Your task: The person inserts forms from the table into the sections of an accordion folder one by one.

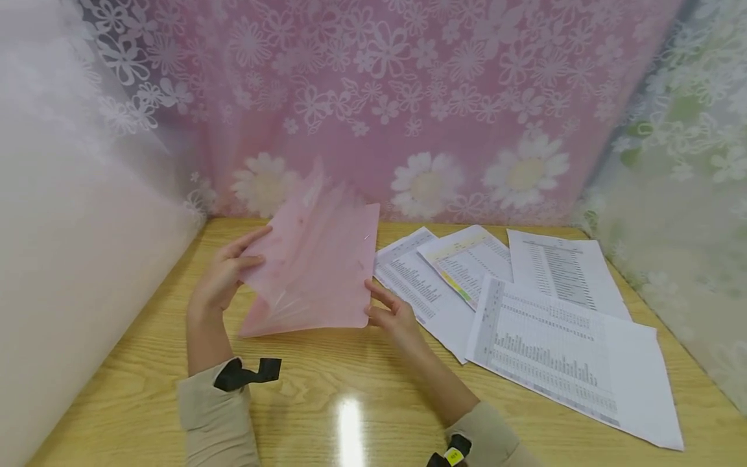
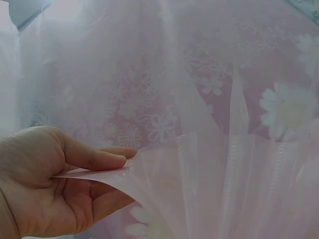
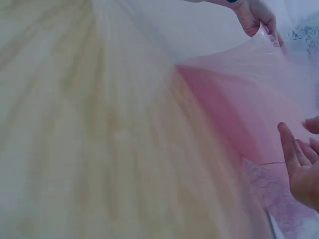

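pinching the left edge of a pink folder point(image 1: 312, 266) between thumb and fingers, the left hand point(image 1: 224, 275) tilts it up off the wooden table point(image 1: 327, 402), its lower edge near the tabletop. the right hand point(image 1: 392, 314) sits at the lower right corner, fingers loosely spread and only touching the plastic. the folder looks light, thin, floppy and slick, with several translucent pockets fanning apart, so a grip along the closed edge seems safest. printed sheets point(image 1: 525, 311) lie just to the right.

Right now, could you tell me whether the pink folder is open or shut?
Open: the pink folder fans into separate pockets, its left edge pinched by the left hand.
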A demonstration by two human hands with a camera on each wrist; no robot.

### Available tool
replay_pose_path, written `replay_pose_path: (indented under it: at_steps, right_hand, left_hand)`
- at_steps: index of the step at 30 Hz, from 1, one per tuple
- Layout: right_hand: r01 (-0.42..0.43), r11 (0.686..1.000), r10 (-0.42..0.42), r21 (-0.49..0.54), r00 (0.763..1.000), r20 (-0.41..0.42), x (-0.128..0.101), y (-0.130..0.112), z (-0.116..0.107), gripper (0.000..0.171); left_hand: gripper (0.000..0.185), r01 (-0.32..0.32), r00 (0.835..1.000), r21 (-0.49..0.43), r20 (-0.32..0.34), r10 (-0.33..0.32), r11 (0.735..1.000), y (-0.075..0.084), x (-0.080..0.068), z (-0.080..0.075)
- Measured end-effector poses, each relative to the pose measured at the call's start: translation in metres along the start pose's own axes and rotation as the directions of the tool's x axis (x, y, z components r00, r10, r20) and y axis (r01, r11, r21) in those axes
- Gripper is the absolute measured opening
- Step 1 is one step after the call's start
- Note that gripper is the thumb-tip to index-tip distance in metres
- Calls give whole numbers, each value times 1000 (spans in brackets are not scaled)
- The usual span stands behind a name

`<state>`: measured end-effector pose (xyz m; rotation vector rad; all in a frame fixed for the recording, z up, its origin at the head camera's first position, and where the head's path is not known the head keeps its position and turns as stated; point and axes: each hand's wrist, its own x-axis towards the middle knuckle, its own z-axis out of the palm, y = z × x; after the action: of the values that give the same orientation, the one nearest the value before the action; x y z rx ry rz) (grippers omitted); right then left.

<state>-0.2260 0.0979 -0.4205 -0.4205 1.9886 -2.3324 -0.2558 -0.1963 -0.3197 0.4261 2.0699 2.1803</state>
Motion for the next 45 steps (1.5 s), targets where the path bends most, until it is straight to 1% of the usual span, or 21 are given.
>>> replay_pose_path:
  at_steps: [4, 7, 10, 13, 15, 16, 17, 20, 22, 23, 25, 28, 32, 34, 35, 40, 41, 43, 45]
  right_hand:
    - [45, 994, -34, -100, 994, 108, 5, -22, -18, 42]
    - [71, 981, -45, -182, 989, 143, 6, -45, -40, 37]
    - [74, 957, -33, -281, 988, 148, 6, -70, -70, 35]
    - [71, 917, -16, -393, 990, 143, 2, -90, -109, 37]
    - [67, 872, -6, -485, 992, 126, -2, -99, -136, 38]
    - [65, 842, -3, -535, 993, 115, -6, -102, -151, 39]
    - [58, 810, 1, -583, 995, 101, -10, -104, -166, 40]
    - [6, 702, 38, -712, 998, 46, -23, -104, -207, 42]
    - [-28, 630, 60, -776, 998, 13, -33, -101, -232, 43]
    - [-45, 600, 70, -798, 998, -3, -38, -100, -244, 43]
    - [-66, 561, 82, -825, 996, -24, -47, -97, -265, 43]
    - [-88, 517, 85, -852, 995, -51, -58, -91, -291, 42]
    - [-124, 449, 94, -885, 991, -91, -65, -81, -316, 44]
    - [-156, 413, 104, -897, 987, -124, -66, -75, -324, 47]
    - [-165, 402, 115, -901, 985, -130, -66, -73, -328, 49]
    - [-210, 372, 156, -904, 974, -162, -66, -61, -339, 55]
    - [-209, 374, 167, -903, 974, -156, -66, -59, -340, 56]
    - [-218, 363, 172, -906, 971, -164, -66, -57, -341, 56]
    - [-209, 349, 166, -913, 973, -159, -64, -56, -339, 55]
  left_hand:
    - [50, -3, 1000, 26, 13, 3, 1000, -1, 3, 2]
    - [50, 12, 1000, 35, 14, -12, 999, -1, 4, 3]
    - [51, 28, 1000, 21, 10, -28, 999, 0, 4, 2]
    - [51, 25, 1000, 15, 5, -26, 1000, 1, 2, 2]
    - [51, 18, 1000, 21, 3, -19, 1000, 1, 2, 2]
    - [51, 15, 1000, 22, 4, -15, 1000, 0, 2, 2]
    - [51, 11, 1000, 21, 5, -12, 1000, -1, 3, 2]
    - [50, 2, 1000, 23, 7, -2, 1000, -2, 4, 2]
    - [50, 0, 1000, 21, 8, 0, 1000, -3, 4, 2]
    - [50, 0, 1000, 25, 8, 0, 1000, -3, 4, 2]
    - [50, 5, 1000, 27, 8, -5, 1000, -3, 4, 2]
    - [50, 15, 1000, 36, 9, -15, 999, -3, 4, 1]
    - [51, 29, 1000, 36, 10, -30, 999, -1, 4, 0]
    - [51, 36, 999, 28, 10, -36, 999, 0, 4, 0]
    - [51, 38, 999, 25, 8, -38, 999, 1, 4, 0]
    - [51, 37, 999, 18, 3, -38, 999, 0, 3, 2]
    - [50, 38, 999, 17, 3, -38, 999, 0, 3, 2]
    - [51, 37, 999, 21, 2, -37, 999, 0, 3, 3]
    - [50, 39, 999, 28, -3, -39, 999, -1, 3, 3]
